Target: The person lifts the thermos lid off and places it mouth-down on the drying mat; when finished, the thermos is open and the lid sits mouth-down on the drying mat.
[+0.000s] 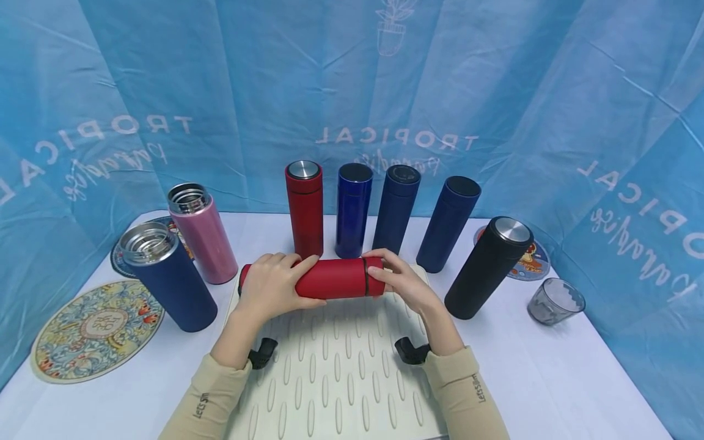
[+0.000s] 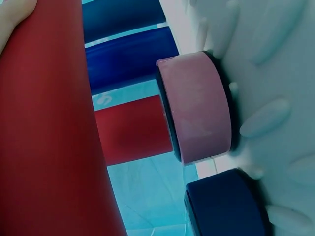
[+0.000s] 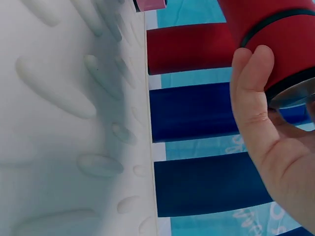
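Note:
A red thermos flask (image 1: 337, 280) lies sideways above the cream mat (image 1: 335, 366), its cap end pointing right. My left hand (image 1: 269, 285) grips the body near the base, thumb along the front. At the other end, the fingers of my right hand (image 1: 405, 282) hold the cap, just past the black ring; the right wrist view shows the cap's metal top (image 3: 298, 94). Beneath the flask, a pink lid (image 2: 199, 108) and a dark blue lid (image 2: 226, 204) stand on the mat in the left wrist view, both hidden in the head view.
Behind the mat stand another red flask (image 1: 305, 214) and several blue ones (image 1: 353, 214). A black flask (image 1: 484, 272) and a glass (image 1: 555, 301) are at right. Left are an uncapped pink flask (image 1: 206, 238), an uncapped navy flask (image 1: 173, 281) and a floral round mat (image 1: 82, 357).

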`<state>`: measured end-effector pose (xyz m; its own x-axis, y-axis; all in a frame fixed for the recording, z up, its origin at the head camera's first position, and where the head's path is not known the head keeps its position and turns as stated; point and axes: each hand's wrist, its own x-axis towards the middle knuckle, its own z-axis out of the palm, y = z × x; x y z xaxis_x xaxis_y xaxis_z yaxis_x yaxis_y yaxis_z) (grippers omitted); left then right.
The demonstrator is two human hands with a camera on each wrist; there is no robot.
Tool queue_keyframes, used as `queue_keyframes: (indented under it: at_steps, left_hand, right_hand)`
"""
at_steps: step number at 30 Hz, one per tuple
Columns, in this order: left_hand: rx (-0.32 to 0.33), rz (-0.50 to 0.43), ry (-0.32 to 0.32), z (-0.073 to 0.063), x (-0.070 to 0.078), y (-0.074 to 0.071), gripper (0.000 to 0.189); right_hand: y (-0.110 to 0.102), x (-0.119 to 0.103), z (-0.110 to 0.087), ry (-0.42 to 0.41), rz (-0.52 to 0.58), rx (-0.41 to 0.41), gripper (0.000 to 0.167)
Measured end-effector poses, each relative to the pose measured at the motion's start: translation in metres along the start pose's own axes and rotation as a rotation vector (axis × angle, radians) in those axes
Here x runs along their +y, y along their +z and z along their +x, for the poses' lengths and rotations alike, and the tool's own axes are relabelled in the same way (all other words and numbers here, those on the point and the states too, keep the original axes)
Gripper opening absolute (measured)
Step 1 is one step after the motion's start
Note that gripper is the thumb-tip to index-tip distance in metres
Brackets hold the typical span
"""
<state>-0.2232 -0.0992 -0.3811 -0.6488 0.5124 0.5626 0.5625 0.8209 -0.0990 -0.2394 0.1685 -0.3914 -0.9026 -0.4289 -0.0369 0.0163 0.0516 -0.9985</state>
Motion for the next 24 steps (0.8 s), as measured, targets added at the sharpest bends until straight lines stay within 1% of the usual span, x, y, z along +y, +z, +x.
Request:
queue_keyframes:
  at_steps: [5,8,11,14,18,19,21,23,24]
  left_hand:
    - [-0.01,-0.009,-0.013,0.0,-0.002,-0.003,0.077]
    - [-0.017,-0.011,-0.021,0.0,-0.002,-0.003,0.077]
    - [-0.014,-0.01,-0.031,0.0,-0.003,-0.004,0.078]
    - [-0.024,-0.008,-0.046,0.001,-0.002,-0.005,0.078]
    - [-0.065,0.013,-0.056,0.002,0.0,-0.006,0.078]
    - [-0.068,0.021,-0.054,0.002,0.001,-0.006,0.078]
    - [-0.061,0.04,-0.048,0.003,0.002,-0.006,0.078]
    - [-0.046,0.052,-0.039,0.003,0.003,-0.006,0.077]
    - [-0.05,0.052,-0.039,0.003,0.004,-0.006,0.077]
  right_hand:
    - [0.0,0.002,-0.001,-0.065,-0.087,-0.008,0.036]
    - [0.0,0.003,-0.002,-0.089,-0.107,-0.022,0.037]
    - [0.0,0.001,-0.003,-0.094,-0.103,-0.02,0.037]
    - [0.0,-0.001,-0.005,-0.098,-0.112,-0.019,0.037]
    - [0.0,-0.005,-0.004,-0.062,-0.135,-0.021,0.04]
    - [0.002,-0.006,-0.004,-0.04,-0.135,-0.003,0.04]
    - [0.008,-0.007,-0.003,0.016,-0.157,0.06,0.04]
    - [0.016,-0.009,-0.003,0.066,-0.202,0.147,0.043]
    - [0.02,-0.009,-0.002,0.082,-0.229,0.194,0.046]
